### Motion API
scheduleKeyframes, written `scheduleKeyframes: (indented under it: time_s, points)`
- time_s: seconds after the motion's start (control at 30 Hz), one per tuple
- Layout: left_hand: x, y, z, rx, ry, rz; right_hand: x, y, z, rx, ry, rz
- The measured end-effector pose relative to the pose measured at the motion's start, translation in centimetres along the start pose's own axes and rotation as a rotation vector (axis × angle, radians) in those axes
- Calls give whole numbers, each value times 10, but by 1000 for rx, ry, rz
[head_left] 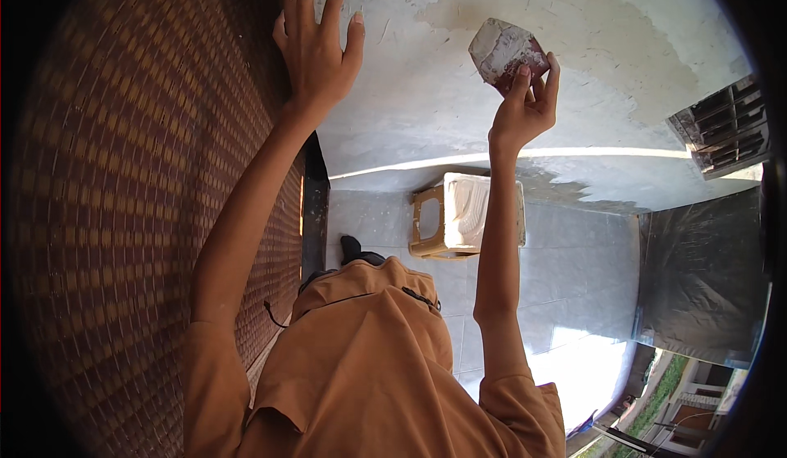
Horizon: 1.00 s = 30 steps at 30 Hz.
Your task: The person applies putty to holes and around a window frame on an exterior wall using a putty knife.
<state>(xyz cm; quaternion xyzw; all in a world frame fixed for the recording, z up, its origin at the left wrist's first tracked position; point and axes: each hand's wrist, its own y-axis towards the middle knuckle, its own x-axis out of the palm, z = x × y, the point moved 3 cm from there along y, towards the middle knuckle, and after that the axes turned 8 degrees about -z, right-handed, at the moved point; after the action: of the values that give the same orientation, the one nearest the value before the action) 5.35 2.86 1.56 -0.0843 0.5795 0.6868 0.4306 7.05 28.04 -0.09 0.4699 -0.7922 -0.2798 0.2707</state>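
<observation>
My left hand (318, 56) is raised at the upper left with its fingers spread, next to the plastered wall (402, 72); whether the palm presses on the wall I cannot tell. Higher than my shoulder and further right, my right hand (525, 113) grips a small plaster-smeared, reddish-brown piece with a flat greyish-white face (507, 52). Thumb and fingers hold it by its lower right side, close to the wall. Its exact kind is not clear. Patches of wet-looking, darker plaster show on the wall around it.
A yellowish plastic stool (428, 220) with white paste on top stands on the grey tiled floor (557, 253). A woven brown screen (147, 212) runs along my left. At right are a dark grille (725, 126) and a black sheet (701, 273) beside a bright opening.
</observation>
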Motion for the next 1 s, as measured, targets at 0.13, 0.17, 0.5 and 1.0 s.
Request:
scheduleKeyframes:
  time_s: [0.13, 0.17, 0.5, 1.0]
  points:
    - [15, -57, 5, 42, -115, 148, -36, -43, -17, 140, -53, -35]
    - [18, -73, 10, 28, -125, 129, -49, -55, -21, 158, -72, -39]
    - [73, -216, 78, -359, -421, -211, -205, -152, -12, 432, -285, -84]
    - [244, -434, 198, -1432, -694, -602, -409, -226, 121, 876, -524, -296]
